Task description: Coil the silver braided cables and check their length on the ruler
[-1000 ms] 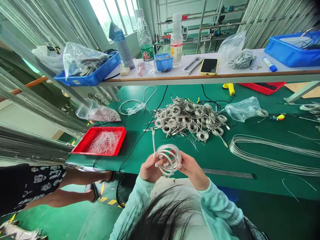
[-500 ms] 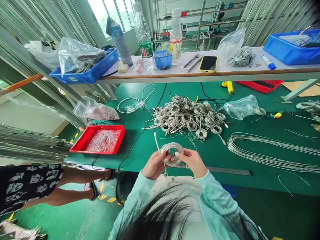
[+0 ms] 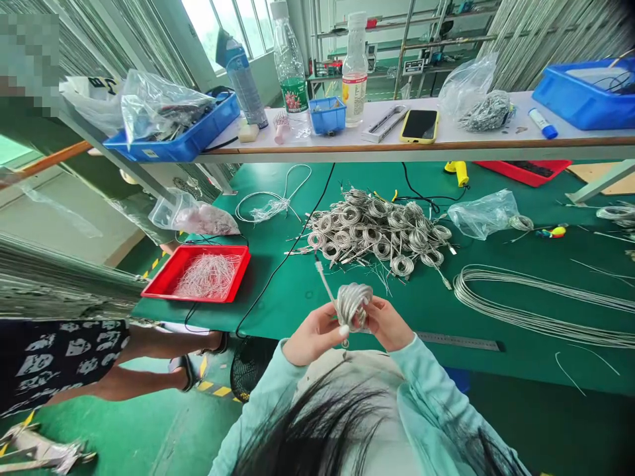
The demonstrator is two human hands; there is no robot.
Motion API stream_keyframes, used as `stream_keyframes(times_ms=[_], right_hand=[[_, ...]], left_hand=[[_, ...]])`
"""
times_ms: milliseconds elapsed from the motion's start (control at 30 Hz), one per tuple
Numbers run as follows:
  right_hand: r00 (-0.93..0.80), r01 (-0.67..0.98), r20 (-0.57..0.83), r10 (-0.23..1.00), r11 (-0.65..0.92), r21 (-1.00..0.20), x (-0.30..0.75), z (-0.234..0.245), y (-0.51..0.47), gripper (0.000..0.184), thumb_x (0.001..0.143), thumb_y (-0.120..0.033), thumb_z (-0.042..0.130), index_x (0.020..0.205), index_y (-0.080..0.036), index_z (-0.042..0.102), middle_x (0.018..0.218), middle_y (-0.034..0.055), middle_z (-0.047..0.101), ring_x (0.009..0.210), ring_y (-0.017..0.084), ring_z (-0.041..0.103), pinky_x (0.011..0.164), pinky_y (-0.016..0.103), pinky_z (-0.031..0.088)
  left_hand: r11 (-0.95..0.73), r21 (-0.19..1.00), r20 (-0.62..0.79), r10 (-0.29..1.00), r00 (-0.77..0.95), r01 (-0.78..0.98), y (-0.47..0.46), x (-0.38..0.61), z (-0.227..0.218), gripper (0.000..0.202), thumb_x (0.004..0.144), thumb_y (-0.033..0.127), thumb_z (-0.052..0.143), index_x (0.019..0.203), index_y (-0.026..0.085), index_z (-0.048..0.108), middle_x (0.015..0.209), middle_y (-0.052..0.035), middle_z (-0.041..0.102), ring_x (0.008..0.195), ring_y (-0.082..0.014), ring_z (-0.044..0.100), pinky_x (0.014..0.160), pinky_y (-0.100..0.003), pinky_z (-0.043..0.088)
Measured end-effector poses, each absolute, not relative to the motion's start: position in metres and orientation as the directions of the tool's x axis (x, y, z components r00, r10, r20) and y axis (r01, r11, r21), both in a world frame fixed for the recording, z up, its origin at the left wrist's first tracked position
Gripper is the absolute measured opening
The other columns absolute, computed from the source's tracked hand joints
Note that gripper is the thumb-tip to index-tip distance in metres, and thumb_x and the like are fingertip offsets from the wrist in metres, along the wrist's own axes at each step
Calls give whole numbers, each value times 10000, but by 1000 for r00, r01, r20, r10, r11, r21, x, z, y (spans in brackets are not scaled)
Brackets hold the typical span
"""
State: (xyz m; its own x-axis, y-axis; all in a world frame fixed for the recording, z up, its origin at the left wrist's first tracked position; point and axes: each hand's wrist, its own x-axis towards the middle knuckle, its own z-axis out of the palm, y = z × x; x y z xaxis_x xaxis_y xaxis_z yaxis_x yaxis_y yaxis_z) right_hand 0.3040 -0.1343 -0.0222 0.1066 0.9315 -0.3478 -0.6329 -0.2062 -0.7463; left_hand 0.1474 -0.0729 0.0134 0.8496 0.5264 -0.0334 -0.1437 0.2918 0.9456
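Cable (image 3: 353,301), whitish-grey and wound into a thick, bunched coil, is gripped between left hand (image 3: 316,336) and right hand (image 3: 390,324) by the green table's (image 3: 288,307) near edge. One straight end (image 3: 325,282) juts far and leftward, its tip probably a connector (image 3: 318,265).

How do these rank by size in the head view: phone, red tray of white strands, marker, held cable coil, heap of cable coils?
1. Heap of cable coils
2. Red tray of white strands
3. Held cable coil and yellow-cased phone: too alike to rank; the coil is nearer
4. Blue-capped marker
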Motion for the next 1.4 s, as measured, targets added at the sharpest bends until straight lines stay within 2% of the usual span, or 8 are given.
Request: stream_keyframes(times_ms=[200, 367, 500, 633, 733, 833, 1000, 1400], right_hand=[[189, -541, -265, 946, -124, -832, 314, -33, -136, 630, 461, -450, 877, 1022, -241, 683, 1007, 45, 694, 905, 211, 632, 829, 358, 504], [205, -315, -267, 942, -195, -929, 320, -35, -134, 651, 533, -603, 777, 1001, -158, 697, 943, 95, 706, 806, 234, 641, 703, 356, 517], [280, 7, -261, 924, -274, -962, 347, -37, -117, 560, 647, -621, 681, 933, -141, 721, 861, 78, 714, 756, 208, 616, 633, 285, 455], [260, 303, -341, 904, -411, -860, 376, -62, -91, 406, 661, -559, 709, 667, -153, 701, 536, 28, 621, 574, 160, 571, 538, 245, 392], [196, 421, -472, 860, -508, -752, 380, -98, -78, 354, 754, -496, 685, 721, -144, 679, 570, 13, 614, 540, 117, 557, 540, 232, 431], [135, 480, -592, 794, -575, -662, 370, -139, -72, 285, 885, -417, 584, 882, -139, 646, 755, 14, 645, 622, 102, 586, 619, 257, 506], [46, 523, -681, 731, -598, -607, 351, -191, -69, 262, 918, -358, 556, 1034, -128, 608, 937, 43, 642, 767, 132, 625, 701, 301, 544], [-7, 583, -695, 719, -562, -588, 328, -213, -59, 252, 920, -363, 551, 1000, -135, 621, 925, 39, 646, 771, 134, 625, 711, 302, 541]], left_hand=[[26, 1000, -18, 640, 768, 2, -68, 146, 6, 407, 835, 369, 639, 1165, 139, 579, 1146, -114, 603, 1061, -223, 552, 916, -317, 461], [236, 972, -181, 692, 699, 19, -57, 151, -5, 526, 706, 462, 749, 1089, 131, 603, 1053, -98, 654, 999, -232, 585, 885, -329, 474], [435, 893, -385, 613, 690, 113, -48, 163, -34, 652, 663, 554, 742, 1145, 148, 575, 1086, -122, 653, 1013, -277, 606, 814, -379, 513], [537, 793, -569, 482, 666, 289, -41, 164, -84, 597, 717, 490, 732, 1173, 142, 565, 1051, -148, 670, 946, -263, 643, 780, -398, 525], [563, 708, -697, 462, 549, 426, -38, 153, -121, 423, 851, 370, 629, 1198, 144, 541, 1030, -117, 665, 876, -200, 646, 789, -378, 523], [583, 624, -782, 472, 408, 521, -39, 135, -148, 315, 916, 322, 539, 1166, 130, 545, 1003, -76, 637, 832, -173, 630, 764, -372, 532], [624, 574, -816, 491, 306, 530, -45, 108, -165, 293, 928, 320, 517, 1151, 133, 548, 1004, -66, 625, 827, -163, 623, 741, -349, 537], [535, 569, -809, 501, 308, 625, -56, 107, -187, 277, 926, 333, 521, 1104, 126, 566, 958, -56, 627, 780, -150, 620, 697, -326, 540]])
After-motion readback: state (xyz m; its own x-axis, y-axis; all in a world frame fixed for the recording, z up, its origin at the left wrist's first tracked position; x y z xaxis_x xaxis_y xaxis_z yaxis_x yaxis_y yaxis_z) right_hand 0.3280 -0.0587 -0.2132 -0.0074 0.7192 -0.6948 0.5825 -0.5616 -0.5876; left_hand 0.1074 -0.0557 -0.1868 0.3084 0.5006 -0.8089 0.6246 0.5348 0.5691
